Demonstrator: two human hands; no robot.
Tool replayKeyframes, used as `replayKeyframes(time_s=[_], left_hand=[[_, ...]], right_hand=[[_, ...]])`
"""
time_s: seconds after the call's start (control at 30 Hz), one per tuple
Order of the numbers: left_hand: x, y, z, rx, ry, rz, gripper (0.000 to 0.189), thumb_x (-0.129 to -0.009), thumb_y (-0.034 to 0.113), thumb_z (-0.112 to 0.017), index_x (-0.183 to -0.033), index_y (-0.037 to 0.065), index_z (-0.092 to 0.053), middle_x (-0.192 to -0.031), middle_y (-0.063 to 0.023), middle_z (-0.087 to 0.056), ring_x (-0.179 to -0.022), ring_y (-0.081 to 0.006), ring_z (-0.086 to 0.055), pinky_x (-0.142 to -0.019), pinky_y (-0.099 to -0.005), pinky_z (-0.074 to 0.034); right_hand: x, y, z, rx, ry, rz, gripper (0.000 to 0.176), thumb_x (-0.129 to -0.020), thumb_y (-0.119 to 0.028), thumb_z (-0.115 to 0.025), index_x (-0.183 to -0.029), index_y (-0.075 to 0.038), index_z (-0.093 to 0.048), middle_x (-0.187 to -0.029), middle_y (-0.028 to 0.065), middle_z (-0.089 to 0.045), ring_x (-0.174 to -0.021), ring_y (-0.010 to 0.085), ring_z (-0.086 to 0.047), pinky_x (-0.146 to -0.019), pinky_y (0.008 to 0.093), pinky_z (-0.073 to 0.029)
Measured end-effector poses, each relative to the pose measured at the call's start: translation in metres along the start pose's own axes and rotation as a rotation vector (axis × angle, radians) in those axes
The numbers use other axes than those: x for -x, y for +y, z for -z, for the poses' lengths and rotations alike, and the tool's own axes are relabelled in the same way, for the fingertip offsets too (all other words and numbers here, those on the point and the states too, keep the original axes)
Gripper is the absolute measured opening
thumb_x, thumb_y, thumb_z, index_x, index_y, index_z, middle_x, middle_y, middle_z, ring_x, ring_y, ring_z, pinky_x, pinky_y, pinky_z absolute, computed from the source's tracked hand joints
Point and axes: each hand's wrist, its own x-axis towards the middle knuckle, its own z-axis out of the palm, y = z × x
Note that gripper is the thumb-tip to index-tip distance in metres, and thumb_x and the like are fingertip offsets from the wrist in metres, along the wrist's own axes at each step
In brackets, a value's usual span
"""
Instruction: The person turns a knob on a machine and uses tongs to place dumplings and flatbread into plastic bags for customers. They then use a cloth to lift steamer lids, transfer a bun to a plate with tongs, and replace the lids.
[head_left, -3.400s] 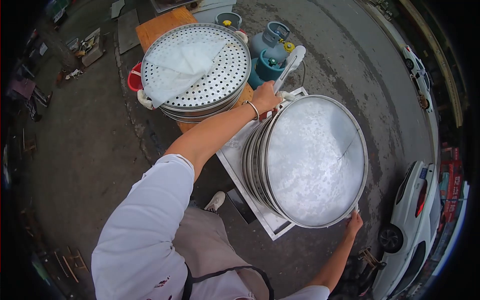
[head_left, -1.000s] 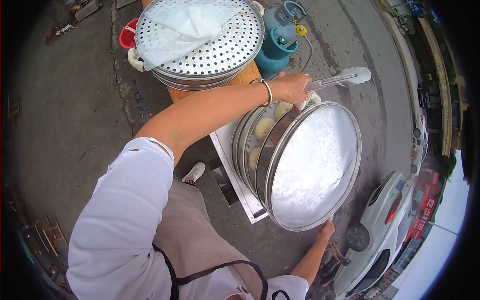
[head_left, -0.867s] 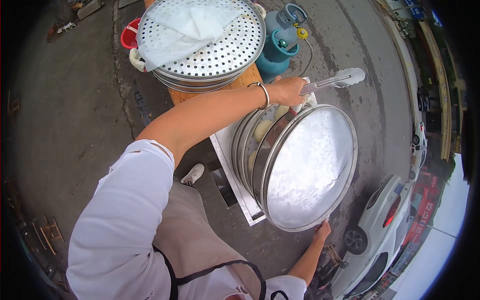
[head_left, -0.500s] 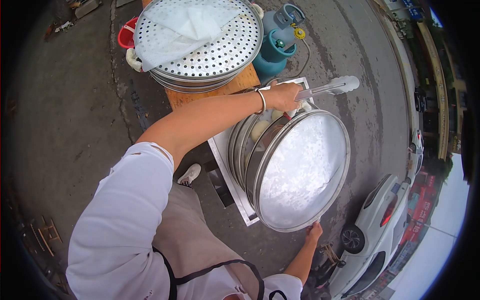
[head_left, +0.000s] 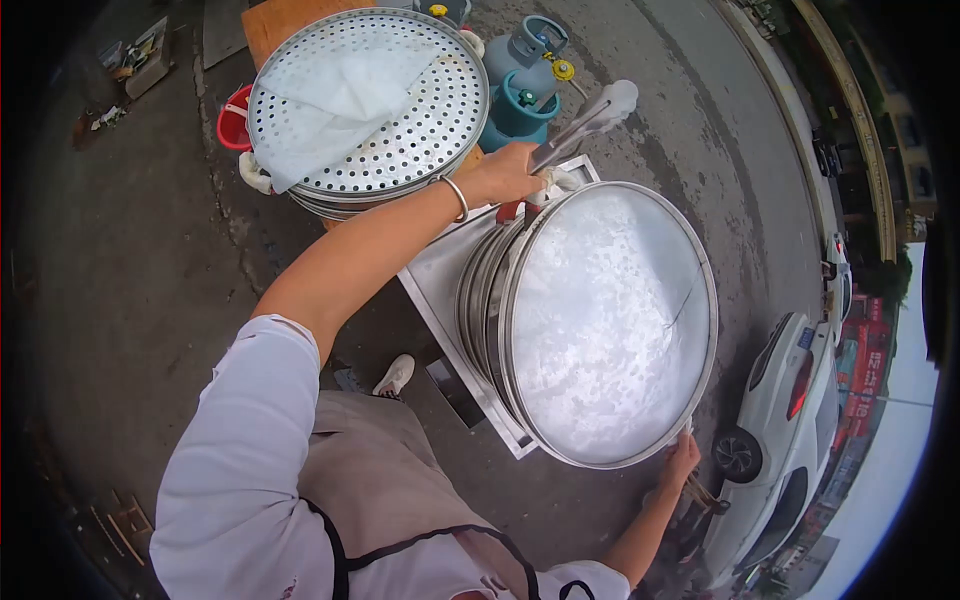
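Observation:
A large round steamer with a silvery metal lid [head_left: 610, 330] stands as a stack of steel tiers [head_left: 482, 300] on a metal stand [head_left: 440, 318]. My left hand [head_left: 508, 172], wearing a bangle, is closed round metal tongs [head_left: 588, 118], whose tips point away from me. That hand is also right at the cloth-wrapped handle [head_left: 562, 180] on the stack's left side. My right hand [head_left: 682, 456] grips the opposite side at the rim, where its handle is mostly hidden. Inside the tiers, nothing shows now.
Beside it, a perforated steamer tray [head_left: 440, 125] bears a white cloth [head_left: 350, 105] on a wooden table [head_left: 285, 28]. Gas cylinders [head_left: 518, 110] stand behind, and a red bucket [head_left: 233, 120] is at the left. A white car [head_left: 780, 400] is parked on the far side.
The lidded upper part has come down onto the tiers below, closing the gap where pale buns showed. Both hands moved with it, still on its two sides; the tongs stay in my left hand.

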Motion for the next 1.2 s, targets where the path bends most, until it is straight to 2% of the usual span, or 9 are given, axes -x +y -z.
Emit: replayKeyframes(time_s=[0.17, 0.33, 0.43, 0.57, 0.67, 0.73, 0.8, 0.97, 1.2], left_hand=[[0.006, -0.022, 0.045, 0.155, 0.035, 0.110, 0.023, -0.081, 0.013, -0.069, -0.097, -0.002, -0.063, -0.083, -0.0044, -0.061, -0.076, -0.0125, -0.057, -0.070, -0.0281, -0.046], [0.009, -0.041, 0.058, 0.031, 0.124, 0.219, 0.018, -0.084, 0.020, -0.072, -0.084, 0.005, -0.061, -0.074, 0.0015, -0.056, -0.069, -0.0094, -0.050, -0.061, -0.0286, -0.041], [0.004, -0.059, 0.054, -0.002, 0.093, 0.233, 0.017, -0.083, 0.018, -0.072, -0.083, 0.005, -0.061, -0.073, 0.0025, -0.054, -0.066, -0.0094, -0.049, -0.060, -0.0290, -0.041], [-0.012, -0.083, 0.047, -0.113, 0.052, 0.316, 0.033, -0.079, 0.010, -0.069, -0.109, -0.002, -0.064, -0.094, -0.0086, -0.067, -0.083, -0.0194, -0.062, -0.078, -0.0306, -0.049], [-0.022, -0.086, 0.041, -0.174, 0.091, 0.265, 0.035, -0.078, 0.008, -0.067, -0.111, -0.003, -0.064, -0.097, -0.0122, -0.068, -0.087, -0.0206, -0.064, -0.081, -0.0311, -0.050], [-0.013, -0.056, 0.029, -0.160, 0.065, 0.163, 0.029, -0.079, 0.012, -0.068, -0.105, -0.003, -0.064, -0.090, -0.0095, -0.067, -0.083, -0.0183, -0.062, -0.078, -0.0314, -0.049], [-0.014, -0.051, 0.023, -0.254, 0.092, 0.185, 0.035, -0.079, 0.012, -0.068, -0.111, -0.003, -0.063, -0.095, -0.0124, -0.067, -0.086, -0.0202, -0.063, -0.082, -0.0333, -0.049], [-0.048, -0.122, 0.022, -0.315, 0.072, 0.165, 0.033, -0.086, 0.018, -0.067, -0.110, -0.004, -0.062, -0.095, -0.0151, -0.068, -0.086, -0.0232, -0.064, -0.081, -0.0348, -0.049], [-0.011, -0.093, 0.022, -0.296, 0.114, -0.004, 0.020, -0.085, 0.011, -0.063, -0.100, -0.002, -0.062, -0.092, -0.0170, -0.069, -0.086, -0.0282, -0.067, -0.080, -0.0369, -0.051]], right_hand=[[0.015, -0.057, -0.041, -0.040, -0.111, 0.161, 0.024, -0.096, -0.024, -0.059, -0.086, -0.003, -0.066, -0.055, -0.0072, -0.045, -0.044, 0.0017, -0.038, -0.039, 0.0185, -0.027], [0.016, -0.090, -0.067, -0.081, -0.103, 0.193, 0.025, -0.094, -0.024, -0.062, -0.086, 0.000, -0.068, -0.060, -0.0037, -0.053, -0.047, 0.0028, -0.044, -0.040, 0.0202, -0.032], [0.018, -0.087, -0.074, -0.127, -0.113, 0.207, 0.024, -0.093, -0.022, -0.062, -0.091, 0.001, -0.067, -0.064, -0.0028, -0.056, -0.048, 0.0027, -0.044, -0.041, 0.0201, -0.033], [0.029, -0.086, -0.085, -0.153, -0.081, 0.184, 0.023, -0.094, -0.022, -0.062, -0.095, 0.000, -0.067, -0.069, -0.0023, -0.058, -0.048, 0.0025, -0.045, -0.042, 0.0197, -0.036], [0.033, -0.074, -0.090, -0.189, -0.059, 0.168, 0.023, -0.093, -0.019, -0.062, -0.099, 0.003, -0.065, -0.069, -0.0010, -0.059, -0.049, 0.0028, -0.046, -0.041, 0.0196, -0.036], [0.035, -0.069, -0.090, -0.211, -0.040, 0.158, 0.024, -0.093, -0.017, -0.063, -0.101, 0.005, -0.063, -0.068, 0.0000, -0.059, -0.048, 0.0031, -0.046, -0.040, 0.0196, -0.036], [0.039, -0.071, -0.092, -0.232, -0.017, 0.149, 0.024, -0.093, -0.016, -0.063, -0.102, 0.006, -0.062, -0.069, 0.0008, -0.060, -0.048, 0.0031, -0.046, -0.040, 0.0194, -0.037], [0.057, -0.079, -0.119, -0.245, -0.031, 0.147, 0.027, -0.093, -0.014, -0.063, -0.109, 0.007, -0.055, -0.070, 0.0025, -0.060, -0.047, 0.0037, -0.046, -0.040, 0.0203, -0.039], [0.071, -0.088, -0.153, -0.284, -0.048, 0.187, 0.033, -0.092, -0.011, -0.063, -0.116, 0.006, -0.049, -0.073, 0.0053, -0.059, -0.050, 0.0063, -0.049, -0.041, 0.0220, -0.044]])
